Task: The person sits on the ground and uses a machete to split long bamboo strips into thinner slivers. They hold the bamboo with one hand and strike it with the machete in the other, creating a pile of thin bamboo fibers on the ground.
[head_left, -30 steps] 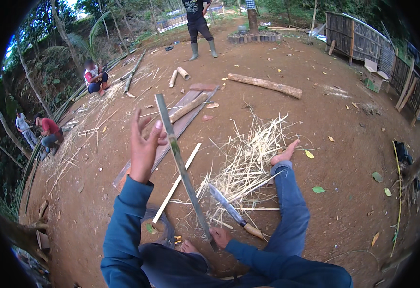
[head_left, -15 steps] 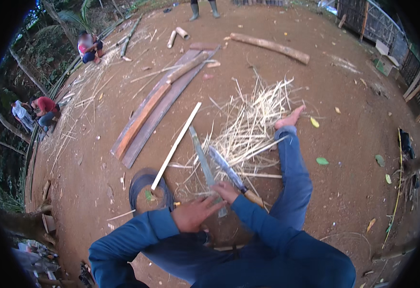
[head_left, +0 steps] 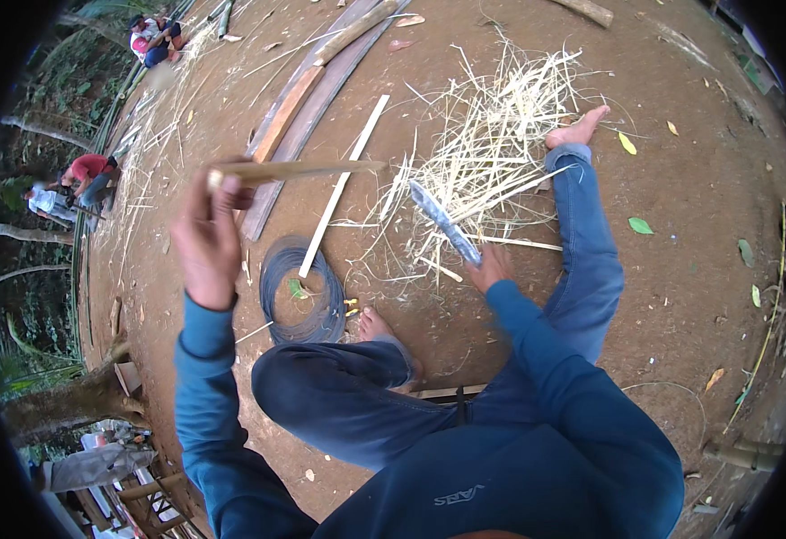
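Observation:
My left hand is raised on the left, fingers closed on one end of a bamboo strip. The strip points to the right, its near end pale and its far end slightly blurred. Low over the ground, my right hand is closed round the handle of a machete, and the handle is mostly hidden. The blade points away and to the left, over the edge of a pile of pale bamboo shavings. Strip and blade are apart. A long pale slat lies on the ground beyond the left hand.
A coil of dark wire lies beside my bent left knee. Dark planks, an orange-brown timber and a log lie farther off. Several people are at the far left. My right leg stretches beside the shavings.
My left hand has lifted the bamboo strip up and left from low between my hands. My right hand has let go of it and taken hold of the machete. The view has shifted.

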